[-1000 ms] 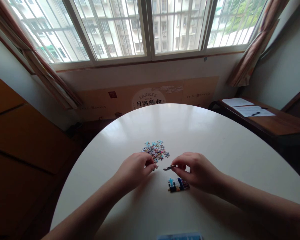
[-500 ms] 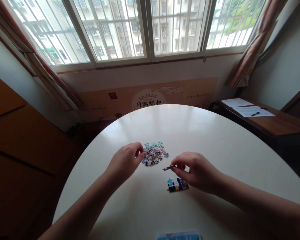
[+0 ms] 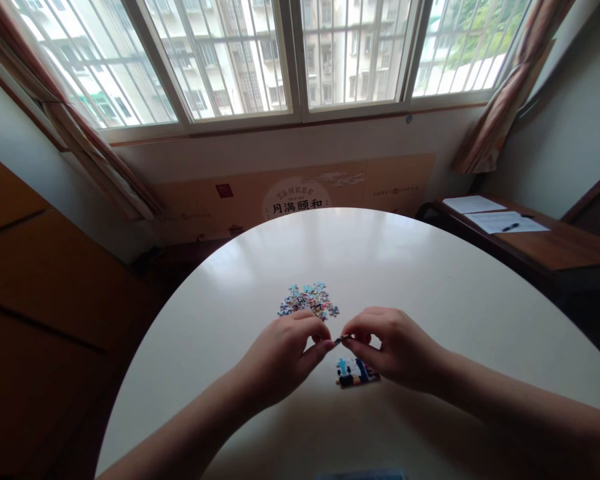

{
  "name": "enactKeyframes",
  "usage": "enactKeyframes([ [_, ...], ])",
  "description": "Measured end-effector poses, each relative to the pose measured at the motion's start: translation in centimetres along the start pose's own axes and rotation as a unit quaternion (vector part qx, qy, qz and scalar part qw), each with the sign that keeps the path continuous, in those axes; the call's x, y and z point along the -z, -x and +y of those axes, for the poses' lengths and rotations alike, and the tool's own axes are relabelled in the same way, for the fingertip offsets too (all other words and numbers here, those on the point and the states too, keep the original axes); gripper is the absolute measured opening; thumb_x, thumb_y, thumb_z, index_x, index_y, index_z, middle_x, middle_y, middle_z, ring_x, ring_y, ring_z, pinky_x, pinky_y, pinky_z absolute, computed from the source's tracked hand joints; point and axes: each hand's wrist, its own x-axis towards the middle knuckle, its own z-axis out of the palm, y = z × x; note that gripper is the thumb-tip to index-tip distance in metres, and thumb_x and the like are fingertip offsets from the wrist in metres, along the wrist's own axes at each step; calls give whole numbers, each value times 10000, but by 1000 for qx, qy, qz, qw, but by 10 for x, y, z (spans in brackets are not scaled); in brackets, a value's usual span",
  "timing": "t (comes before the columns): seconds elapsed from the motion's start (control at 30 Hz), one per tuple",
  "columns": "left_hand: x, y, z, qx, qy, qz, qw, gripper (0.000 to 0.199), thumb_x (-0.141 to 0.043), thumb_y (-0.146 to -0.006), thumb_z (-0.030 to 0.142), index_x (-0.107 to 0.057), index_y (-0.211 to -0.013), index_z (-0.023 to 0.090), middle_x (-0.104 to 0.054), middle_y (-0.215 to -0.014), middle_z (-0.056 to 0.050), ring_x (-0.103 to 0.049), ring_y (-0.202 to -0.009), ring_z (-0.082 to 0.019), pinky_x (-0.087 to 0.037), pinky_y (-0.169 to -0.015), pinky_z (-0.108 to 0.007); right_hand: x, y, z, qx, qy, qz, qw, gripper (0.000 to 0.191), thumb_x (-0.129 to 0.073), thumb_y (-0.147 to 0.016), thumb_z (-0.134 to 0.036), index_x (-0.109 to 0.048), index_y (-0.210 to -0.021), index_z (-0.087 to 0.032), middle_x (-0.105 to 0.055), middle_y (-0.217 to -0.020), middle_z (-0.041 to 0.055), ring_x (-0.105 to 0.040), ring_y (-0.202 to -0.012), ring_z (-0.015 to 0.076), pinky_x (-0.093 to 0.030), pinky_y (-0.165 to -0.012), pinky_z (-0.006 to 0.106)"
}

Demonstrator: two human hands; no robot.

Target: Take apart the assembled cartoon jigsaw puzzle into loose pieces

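A small dark puzzle piece (image 3: 339,341) is pinched between my two hands above the white round table (image 3: 200,287). My left hand (image 3: 293,347) grips its left end with thumb and forefinger. The right end is held in the fingertips of my right hand (image 3: 387,340). Just beyond my left hand lies a pile of loose puzzle pieces (image 3: 313,299), partly hidden by that hand. Below my right hand, a joined section of puzzle (image 3: 350,373) with a white, black and blue picture rests flat, its right part under the hand's shadow.
At the bottom edge shows a sliver of a blue flat item (image 3: 363,476). A brown side table (image 3: 570,247) with papers (image 3: 505,222) and a pen stands at the right. Windows and curtains are behind, with an orange-brown cabinet (image 3: 40,287) at the left.
My left hand has moved right and nearer, from the pile's edge to the piece in my right hand, and now touches it. My right hand has barely moved.
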Motion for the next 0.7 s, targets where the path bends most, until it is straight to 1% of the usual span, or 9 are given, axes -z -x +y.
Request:
enactKeyframes([
  [0.27, 0, -2, 0, 9, -13, -7, 1000, 112, -594, -930, 187, -637, -827, 179, -630, -849, -16, -569, -759, -157, -418, -674, -275, -1, -1, 1, 13, -1, 5, 1000, 114, -623, -918, -262, -711, -895, -195, -657, -761, -2, -576, -700, 89, -419, -661, 210],
  [0.47, 1, -5, -3, 14, -13, -12, 1000, 118, -582, -936, 179, -628, -828, 182, -632, -857, -17, -576, -803, -171, -425, -694, -279, -1, 0, 3, 23, 5, 9, 1000, 111, -624, -932, -276, -711, -918, -209, -656, -770, -13, -572, -705, 82, -421, -671, 206],
  [0.7, 1, -5, -4, 22, -11, -24, 999, 121, -564, -948, 189, -626, -844, 185, -631, -865, -15, -577, -818, -174, -424, -707, -284, -2, -1, 2, 27, 16, 14, 999, 109, -623, -936, -266, -715, -930, -209, -663, -779, -6, -576, -718, 88, -423, -677, 206],
])
